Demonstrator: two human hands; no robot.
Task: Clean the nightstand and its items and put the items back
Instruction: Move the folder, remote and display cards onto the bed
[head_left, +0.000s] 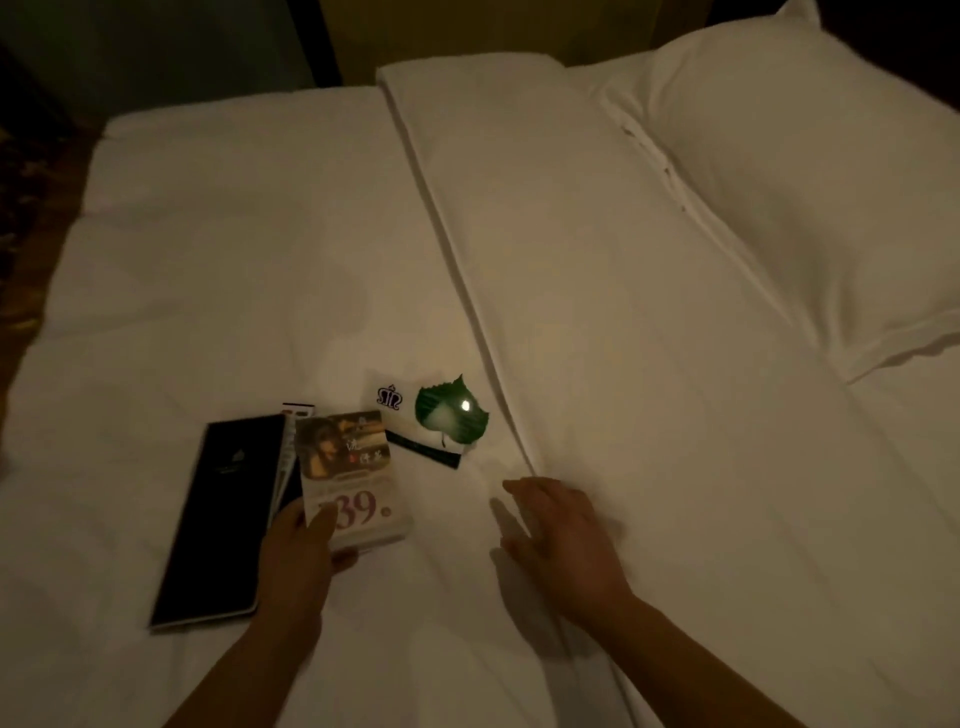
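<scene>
Bedding in white covers nearly the whole view: one bed (208, 260), dimly lit, with the nightstand's paper things laid out on its near part. The leaf-shaped green card (449, 415) serves as the marker for the rest.

Farthest left of the leaf lies one black folder (218, 514), flat and closed, its long side running away from the person. Thin leaflet edges (287, 457) stick out between the folder and the next card; their number cannot be told.

One printed card (353, 467), with a picture on top and a large "39." below, sits just left of the leaf. The left hand (296, 561) pinches its near corner, thumb on the printed face and fingers curled under it.

One white card (395, 402) with a small crown mark lies directly under the leaf, with a dark band along its lower edge. The leaf rests on its right half and shows one bright glint.

Below and right of the leaf, the right hand (556, 535) is spread flat, palm down, holding nothing; it is blurred, and whether it touches the sheet cannot be told.

Just right of the leaf one long fold (467, 260) of the duvet runs away up the bed. Far right of the leaf lies one white pillow (805, 182).
</scene>
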